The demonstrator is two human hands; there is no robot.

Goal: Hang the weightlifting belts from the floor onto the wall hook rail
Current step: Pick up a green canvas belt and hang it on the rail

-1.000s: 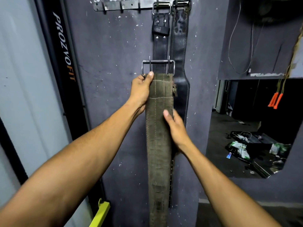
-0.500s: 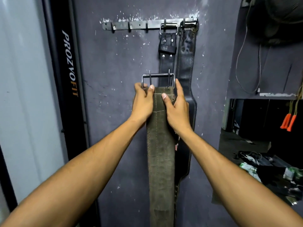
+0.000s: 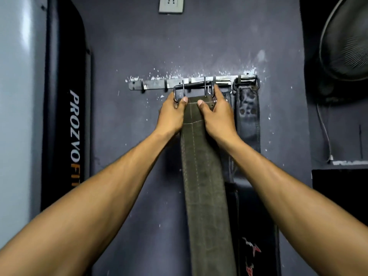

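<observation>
An olive-green weightlifting belt (image 3: 201, 166) hangs straight down in front of the dark wall, held up at its top end by both hands. My left hand (image 3: 171, 114) grips its left edge under the steel buckle (image 3: 193, 89). My right hand (image 3: 216, 114) grips the right edge. The buckle is raised level with the metal hook rail (image 3: 157, 84) and overlaps it; whether it sits on a hook I cannot tell. Two black leather belts (image 3: 248, 114) hang from the rail's right end, partly hidden behind my right hand.
A black padded upright marked PROZVOFIT (image 3: 67, 126) stands at the left of the wall. A wall socket (image 3: 170, 4) sits above the rail. A fan (image 3: 346, 42) and a loose cable (image 3: 324, 132) are at the right.
Both hands have lifted the green belt upward, bringing its buckle from well below the rail up to the rail. My right hand moved from the belt's face to its top right edge.
</observation>
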